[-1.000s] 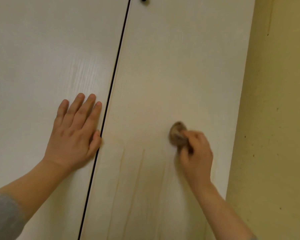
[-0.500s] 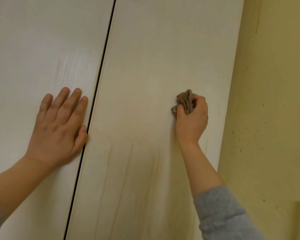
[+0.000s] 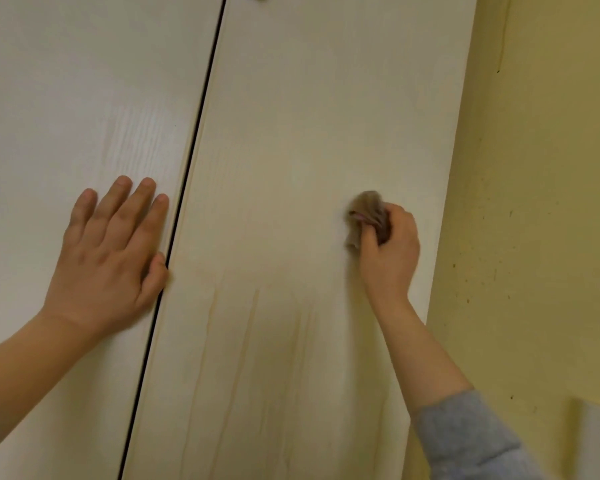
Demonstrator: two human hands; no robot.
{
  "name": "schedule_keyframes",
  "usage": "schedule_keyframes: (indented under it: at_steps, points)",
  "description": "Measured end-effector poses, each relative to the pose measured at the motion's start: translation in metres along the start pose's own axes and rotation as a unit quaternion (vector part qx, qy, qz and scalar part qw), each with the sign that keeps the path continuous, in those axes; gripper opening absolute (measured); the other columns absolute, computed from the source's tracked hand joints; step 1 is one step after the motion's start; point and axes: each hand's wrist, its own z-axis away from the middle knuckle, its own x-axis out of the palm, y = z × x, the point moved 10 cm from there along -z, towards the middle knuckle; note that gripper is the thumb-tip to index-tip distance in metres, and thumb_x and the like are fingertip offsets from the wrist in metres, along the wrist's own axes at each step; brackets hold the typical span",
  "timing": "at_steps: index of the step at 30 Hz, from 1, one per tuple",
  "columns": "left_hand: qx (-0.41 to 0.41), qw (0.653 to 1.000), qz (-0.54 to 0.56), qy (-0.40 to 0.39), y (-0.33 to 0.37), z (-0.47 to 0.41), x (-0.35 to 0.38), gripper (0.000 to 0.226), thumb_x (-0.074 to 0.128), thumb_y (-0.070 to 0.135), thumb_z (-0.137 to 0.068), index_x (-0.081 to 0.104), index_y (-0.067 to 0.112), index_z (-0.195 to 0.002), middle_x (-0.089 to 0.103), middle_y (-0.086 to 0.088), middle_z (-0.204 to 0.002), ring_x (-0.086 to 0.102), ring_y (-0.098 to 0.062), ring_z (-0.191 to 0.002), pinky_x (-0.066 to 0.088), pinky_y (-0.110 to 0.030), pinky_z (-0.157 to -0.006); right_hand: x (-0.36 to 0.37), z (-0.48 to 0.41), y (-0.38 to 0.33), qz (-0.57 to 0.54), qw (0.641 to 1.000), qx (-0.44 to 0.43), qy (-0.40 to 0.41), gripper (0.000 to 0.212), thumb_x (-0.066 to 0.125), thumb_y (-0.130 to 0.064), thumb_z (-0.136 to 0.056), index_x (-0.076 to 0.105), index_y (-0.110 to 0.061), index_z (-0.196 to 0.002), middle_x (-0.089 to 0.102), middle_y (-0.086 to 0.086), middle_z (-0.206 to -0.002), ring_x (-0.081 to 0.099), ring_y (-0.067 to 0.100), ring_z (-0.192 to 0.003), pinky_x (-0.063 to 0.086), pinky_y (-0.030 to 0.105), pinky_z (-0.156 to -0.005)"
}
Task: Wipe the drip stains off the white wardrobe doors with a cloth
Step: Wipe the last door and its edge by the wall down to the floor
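Presently, a small brown cloth (image 3: 366, 216) is gripped in the right hand (image 3: 390, 251), whose fingers (image 3: 399, 214) are clenched round it. It is pressed against the right wardrobe door (image 3: 309, 116), nearer that door's right edge than its left. Faint yellowish drip stains (image 3: 250, 341) are seen as vertical streaks lower on the same door, below and to the left of the cloth and apart from it. The left hand (image 3: 108, 258) is laid flat on the left wardrobe door (image 3: 66, 98), its fingers (image 3: 118, 202) released and straight, with the thumb at that door's right edge, just beside the dark gap (image 3: 194, 150) between the doors. A grey sleeve (image 3: 465, 441) is worn on the right forearm. A speckled yellow wall (image 3: 534, 202) is met at the right door's outer edge.
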Motion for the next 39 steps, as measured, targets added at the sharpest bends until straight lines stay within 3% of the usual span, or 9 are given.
schedule_keyframes:
  at_steps: [3,6,12,16,20,24,29,35,39]
  points:
    - [0.000,1.000,-0.003,-0.002,0.000,0.000,0.001,0.066,0.033,0.031,-0.091,0.040,-0.003,-0.147,0.031,-0.022,-0.157,0.024,-0.040,-0.147,0.008,-0.053,-0.122,0.015,-0.003,0.000,0.063,0.996,-0.057,-0.039,0.030,0.058,-0.008,-0.087,0.060,-0.012,-0.116,0.048,-0.007,-0.105,0.044,0.004,-0.086,0.033,0.019,-0.063]
    - [-0.002,1.000,-0.004,-0.002,0.000,0.000,0.001,0.066,0.033,0.031,-0.090,0.040,-0.002,-0.147,0.032,-0.022,-0.157,0.024,-0.039,-0.147,0.007,-0.052,-0.122,-0.014,0.011,0.053,0.050,0.998,0.032,0.024,0.036,0.058,-0.008,-0.087,0.059,-0.011,-0.122,0.053,0.002,-0.111,0.044,0.004,-0.088,0.037,0.022,-0.076]
    - [-0.003,1.000,-0.002,-0.004,-0.001,-0.001,0.001,0.066,0.034,0.030,-0.090,0.039,-0.002,-0.148,0.031,-0.021,-0.157,0.023,-0.040,-0.147,0.006,-0.051,-0.123,-0.062,0.033,0.128,0.061,0.971,0.203,0.107,0.034,0.058,-0.006,-0.088,0.061,-0.004,-0.121,0.061,0.016,-0.117,0.054,0.029,-0.108,0.033,0.021,-0.082]
    - [0.001,1.000,0.002,0.004,-0.001,0.000,0.001,0.066,0.034,0.030,-0.090,0.040,-0.003,-0.146,0.033,-0.023,-0.156,0.025,-0.041,-0.146,0.008,-0.053,-0.121,-0.050,0.029,0.081,0.005,0.987,0.125,0.100,0.022,0.058,-0.007,-0.087,0.064,-0.005,-0.108,0.063,0.011,-0.101,0.056,0.021,-0.091,0.042,0.025,-0.078]
    - [0.001,1.000,0.004,0.006,0.001,0.000,0.000,0.066,0.034,0.030,-0.090,0.040,-0.004,-0.146,0.033,-0.023,-0.155,0.025,-0.042,-0.145,0.008,-0.054,-0.121,-0.010,0.045,0.034,0.039,0.999,-0.002,-0.020,0.030,0.059,-0.001,-0.084,0.063,-0.012,-0.112,0.054,-0.004,-0.104,0.048,0.004,-0.087,0.038,0.008,-0.070]
    - [0.003,1.000,0.004,0.001,0.000,0.000,0.001,0.066,0.034,0.031,-0.090,0.041,-0.004,-0.146,0.033,-0.024,-0.155,0.025,-0.042,-0.145,0.009,-0.054,-0.121,-0.034,0.054,0.079,0.047,0.995,0.080,0.036,0.033,0.059,0.001,-0.085,0.063,-0.007,-0.117,0.053,0.000,-0.107,0.045,0.001,-0.087,0.034,0.005,-0.073]
    - [-0.002,1.000,0.004,-0.012,-0.001,0.000,0.004,0.068,0.033,0.032,-0.090,0.037,-0.002,-0.148,0.029,-0.022,-0.158,0.021,-0.040,-0.148,0.006,-0.053,-0.122,-0.070,0.069,0.136,0.084,0.970,0.216,0.078,0.031,0.058,-0.002,-0.087,0.064,-0.003,-0.117,0.062,0.016,-0.113,0.057,0.028,-0.101,0.038,0.026,-0.084]
    - [-0.004,1.000,0.003,-0.029,-0.001,0.001,0.008,0.067,0.032,0.031,-0.091,0.034,-0.001,-0.150,0.027,-0.021,-0.159,0.018,-0.038,-0.149,0.005,-0.053,-0.123,-0.059,0.076,0.073,-0.015,0.985,0.168,0.049,0.020,0.058,-0.005,-0.086,0.065,-0.013,-0.103,0.064,0.007,-0.096,0.059,0.021,-0.085,0.048,0.035,-0.076]
    - [-0.010,0.999,0.013,-0.039,-0.002,0.002,0.004,0.066,0.034,0.030,-0.091,0.038,-0.003,-0.148,0.031,-0.022,-0.157,0.024,-0.039,-0.147,0.010,-0.055,-0.120,-0.031,0.106,0.009,-0.075,0.988,0.118,-0.064,0.022,0.061,-0.005,-0.089,0.067,-0.023,-0.101,0.060,-0.008,-0.094,0.059,0.005,-0.085,0.046,0.017,-0.072]
